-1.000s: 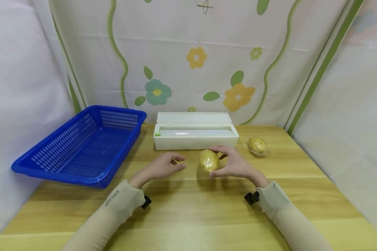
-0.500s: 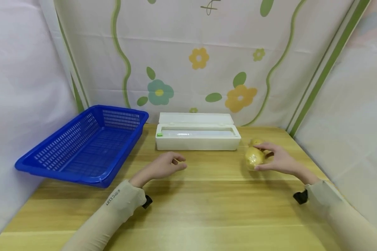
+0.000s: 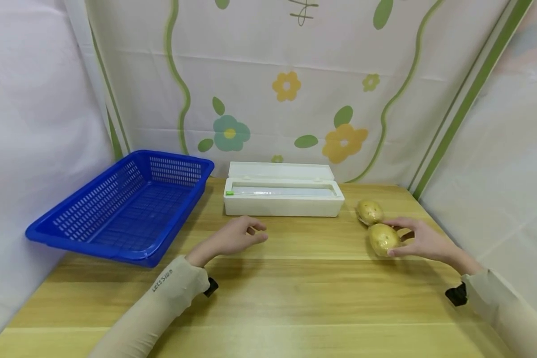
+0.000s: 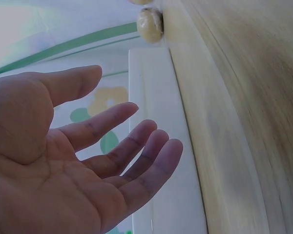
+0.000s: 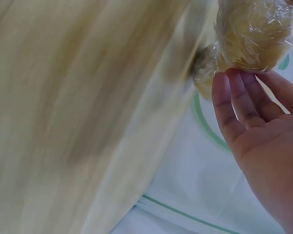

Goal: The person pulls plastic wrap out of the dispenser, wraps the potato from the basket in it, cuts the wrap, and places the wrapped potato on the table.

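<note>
My right hand (image 3: 422, 240) holds a potato (image 3: 384, 239) wrapped in clear plastic film, thumb on its near side and fingers on its far side. The film's wrinkles show on this potato (image 5: 256, 36) in the right wrist view. Just behind it, a second film-wrapped potato (image 3: 370, 212) lies on the table. My left hand (image 3: 232, 235) hovers over the table in front of a white cling film box (image 3: 283, 205), its fingers loosely bent and holding nothing. In the left wrist view the left palm (image 4: 63, 185) faces the camera, fingers apart.
The cling film box has its lid (image 3: 281, 171) raised at the back, with a roll of film (image 3: 282, 191) inside and a green slider (image 3: 229, 193) at its left end. A blue plastic basket (image 3: 154, 243) stands on the left of the wooden table (image 3: 268, 298). Patterned curtains surround the table.
My right hand has carried the wrapped potato from the middle of the table to the right, beside the second potato. The left hand has stayed almost in place.
</note>
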A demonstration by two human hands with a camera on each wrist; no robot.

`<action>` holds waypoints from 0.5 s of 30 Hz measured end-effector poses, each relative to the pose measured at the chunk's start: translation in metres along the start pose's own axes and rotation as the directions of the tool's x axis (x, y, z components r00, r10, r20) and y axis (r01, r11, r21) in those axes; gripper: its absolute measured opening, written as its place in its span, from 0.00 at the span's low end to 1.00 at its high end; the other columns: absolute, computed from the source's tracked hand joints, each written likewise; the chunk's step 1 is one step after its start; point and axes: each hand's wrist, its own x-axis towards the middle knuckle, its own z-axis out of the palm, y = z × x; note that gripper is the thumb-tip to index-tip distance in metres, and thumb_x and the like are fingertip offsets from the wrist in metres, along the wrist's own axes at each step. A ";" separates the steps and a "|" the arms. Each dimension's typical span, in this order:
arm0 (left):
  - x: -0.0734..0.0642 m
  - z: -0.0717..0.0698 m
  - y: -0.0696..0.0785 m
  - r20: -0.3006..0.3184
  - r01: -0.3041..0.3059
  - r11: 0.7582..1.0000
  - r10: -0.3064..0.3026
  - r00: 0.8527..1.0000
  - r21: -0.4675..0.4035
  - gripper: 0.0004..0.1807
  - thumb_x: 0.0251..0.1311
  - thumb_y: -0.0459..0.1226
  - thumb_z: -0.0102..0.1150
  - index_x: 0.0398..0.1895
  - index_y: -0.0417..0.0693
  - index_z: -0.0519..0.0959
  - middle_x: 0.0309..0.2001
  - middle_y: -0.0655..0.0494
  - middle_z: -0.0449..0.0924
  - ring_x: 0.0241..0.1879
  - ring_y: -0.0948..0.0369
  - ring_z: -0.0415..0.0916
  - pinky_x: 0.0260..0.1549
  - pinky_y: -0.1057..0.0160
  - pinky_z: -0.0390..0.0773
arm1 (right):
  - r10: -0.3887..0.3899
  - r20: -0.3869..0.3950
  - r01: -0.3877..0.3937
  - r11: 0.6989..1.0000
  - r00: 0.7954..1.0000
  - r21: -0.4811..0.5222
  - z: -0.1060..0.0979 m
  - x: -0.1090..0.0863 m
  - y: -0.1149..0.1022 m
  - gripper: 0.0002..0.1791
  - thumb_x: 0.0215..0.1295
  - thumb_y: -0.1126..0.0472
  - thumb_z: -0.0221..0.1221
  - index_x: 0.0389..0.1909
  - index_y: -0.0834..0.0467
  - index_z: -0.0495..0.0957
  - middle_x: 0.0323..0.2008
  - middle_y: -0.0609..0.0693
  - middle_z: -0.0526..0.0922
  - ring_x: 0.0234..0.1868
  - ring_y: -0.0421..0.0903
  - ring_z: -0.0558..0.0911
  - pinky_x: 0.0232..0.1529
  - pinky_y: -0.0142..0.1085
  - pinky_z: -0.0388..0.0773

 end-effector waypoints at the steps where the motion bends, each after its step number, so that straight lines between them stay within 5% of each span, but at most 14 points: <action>1: 0.001 0.000 0.000 0.002 -0.001 1.000 0.001 1.000 0.001 0.19 0.69 0.46 0.58 0.56 0.46 0.81 0.54 0.53 0.79 0.51 0.56 0.75 0.49 0.52 0.76 | 0.005 0.002 -0.005 1.000 1.000 0.001 0.000 0.000 0.002 0.41 0.49 0.55 0.77 0.64 0.59 0.72 0.58 0.53 0.75 0.51 0.42 0.74 0.42 0.42 0.80; 15: 0.002 0.012 -0.006 0.052 0.005 1.000 -0.005 0.999 -0.016 0.21 0.69 0.46 0.57 0.57 0.42 0.79 0.54 0.54 0.79 0.51 0.56 0.76 0.49 0.53 0.76 | 0.042 0.167 -0.056 0.995 0.985 0.078 -0.001 -0.010 0.007 0.45 0.54 0.57 0.74 0.69 0.68 0.62 0.62 0.63 0.68 0.56 0.55 0.72 0.45 0.43 0.80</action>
